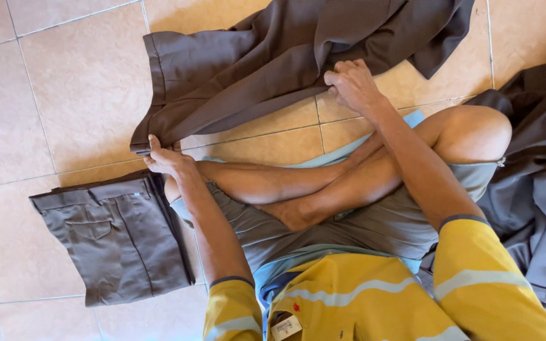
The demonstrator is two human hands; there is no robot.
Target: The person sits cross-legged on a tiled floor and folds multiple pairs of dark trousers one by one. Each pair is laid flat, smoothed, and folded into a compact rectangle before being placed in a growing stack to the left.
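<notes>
A pair of brown-grey trousers (248,63) lies spread on the tiled floor in front of my crossed legs. My left hand (167,159) pinches the waistband corner at the garment's near-left end. My right hand (352,85) is closed on a fold of the same trousers further right, near the middle of the cloth. The trouser legs trail off toward the top right, partly out of frame.
A folded stack of grey trousers (118,237) lies on the floor at my left. A heap of dark grey garments (538,177) sits at the right edge. Beige floor tiles (64,88) surround everything. I sit cross-legged on a light blue mat (323,158).
</notes>
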